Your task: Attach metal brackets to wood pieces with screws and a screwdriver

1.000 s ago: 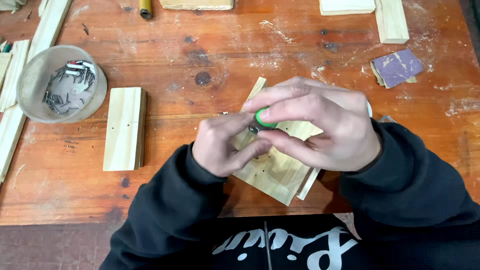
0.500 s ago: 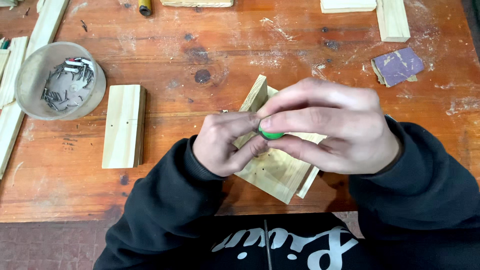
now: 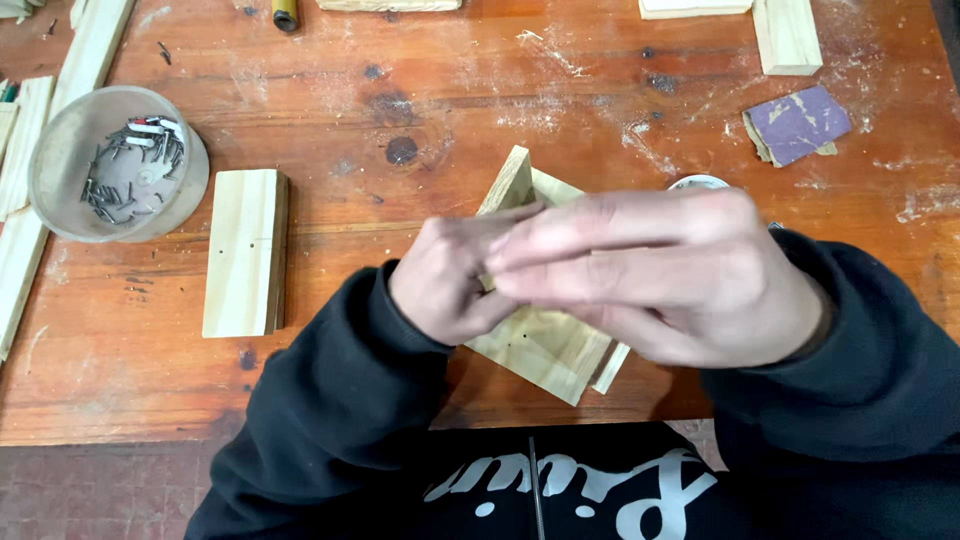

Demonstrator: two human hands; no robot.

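My left hand [image 3: 447,283] and my right hand [image 3: 668,272] meet fingertip to fingertip a little above a pale wooden piece [image 3: 540,345] made of joined boards, which lies on the reddish wooden table [image 3: 420,90]. The right hand's fingers are stretched out together over the left fingertips and look blurred. The left hand's fingers are curled and pinched. The small green object seen between the fingers earlier is hidden under the right fingers now. Both black sleeves reach in from the bottom edge.
A flat pale board [image 3: 243,252] lies to the left. A round bowl [image 3: 62,160] with several small nails stands at far left. Wooden strips [image 3: 22,240] line the left edge. Purple sandpaper [image 3: 797,122] and wood blocks [image 3: 785,35] lie at the back right. A white round rim [image 3: 697,182] peeks behind my right hand.
My right hand's fingers have straightened and slid left over my left fingertips, covering the small green object. Both hands stay above the wooden piece, which has not moved.
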